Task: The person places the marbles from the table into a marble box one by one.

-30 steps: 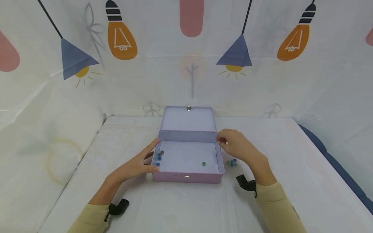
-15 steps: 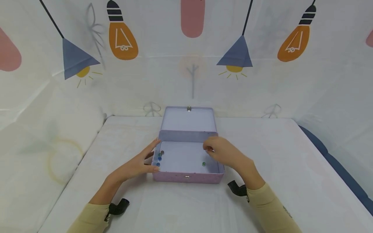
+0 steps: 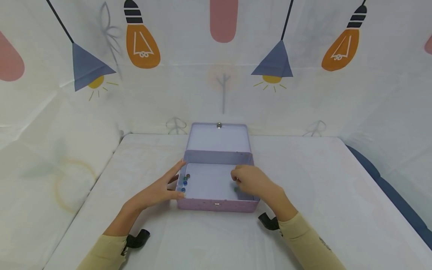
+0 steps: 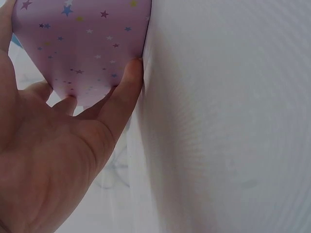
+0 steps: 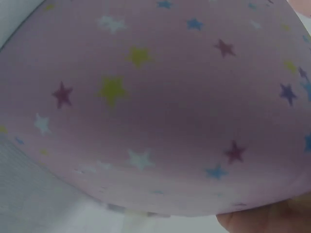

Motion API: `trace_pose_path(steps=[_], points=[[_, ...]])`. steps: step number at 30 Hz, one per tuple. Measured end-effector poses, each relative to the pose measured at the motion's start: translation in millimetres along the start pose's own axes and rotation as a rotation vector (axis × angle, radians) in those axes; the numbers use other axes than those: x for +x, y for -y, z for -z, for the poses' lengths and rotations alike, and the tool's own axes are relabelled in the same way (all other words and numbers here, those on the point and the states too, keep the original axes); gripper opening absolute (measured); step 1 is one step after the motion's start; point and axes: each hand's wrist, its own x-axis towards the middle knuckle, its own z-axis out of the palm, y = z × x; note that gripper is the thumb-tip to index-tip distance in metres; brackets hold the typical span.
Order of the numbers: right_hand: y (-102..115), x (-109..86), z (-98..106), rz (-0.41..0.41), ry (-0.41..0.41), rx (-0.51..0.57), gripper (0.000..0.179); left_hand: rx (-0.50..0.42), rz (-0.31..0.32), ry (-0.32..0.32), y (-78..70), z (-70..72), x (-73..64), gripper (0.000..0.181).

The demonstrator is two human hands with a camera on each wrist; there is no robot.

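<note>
An opened purple tin box (image 3: 233, 207) with a star pattern stands on the table, its lid (image 3: 217, 138) tilted back. My left hand (image 3: 153, 193) spreads along the box's left side, thumb at the near corner and forefinger at the far rim. In the left wrist view its fingers (image 4: 127, 82) touch the wall. My right hand (image 3: 253, 180) reaches over the right wall into the box, fingertips pinched on a small marble mostly hidden by them. Below it lies a green marble (image 3: 235, 189). Several marbles, including a blue one (image 3: 185, 183) and a brown one (image 3: 188, 176), rest along the left inner wall.
A white cloth covers the table (image 3: 202, 240). Behind the box hangs a white curtain (image 3: 189, 90) printed with lamps and bulbs. Something dark blue (image 3: 398, 195) runs along the table's right edge. The right forearm covers the spot right of the box.
My right hand has moved left and down from the box's right rim to inside it. Its arm now hides the small marble pile on the table. The left hand has stayed put.
</note>
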Motion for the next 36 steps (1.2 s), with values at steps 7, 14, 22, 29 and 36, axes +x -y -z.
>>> trace_pose_path(steps=[7, 14, 22, 29, 36], points=[[2.6, 0.8, -7.5, 0.021, -0.026, -0.167, 0.011, 0.006, -0.007, -0.001, 0.7, -0.2, 0.6, 0.100], [3.8, 0.3, -10.0, 0.058, -0.075, -0.262, 0.021, 0.010, -0.005, -0.005, -1.9, -0.2, -0.4, 0.099], [3.2, -0.6, -11.9, 0.074, -0.096, -0.295, 0.021, 0.012, -0.004, -0.005, 1.4, -0.4, 0.3, 0.099], [4.2, -1.2, -10.0, 0.061, -0.077, -0.280, 0.020, 0.008, 0.000, -0.008, 1.5, -0.8, 0.0, 0.098], [2.5, -2.4, -7.3, 0.039, -0.047, -0.168, 0.014, 0.001, -0.008, 0.001, 2.8, -0.1, 0.1, 0.099]])
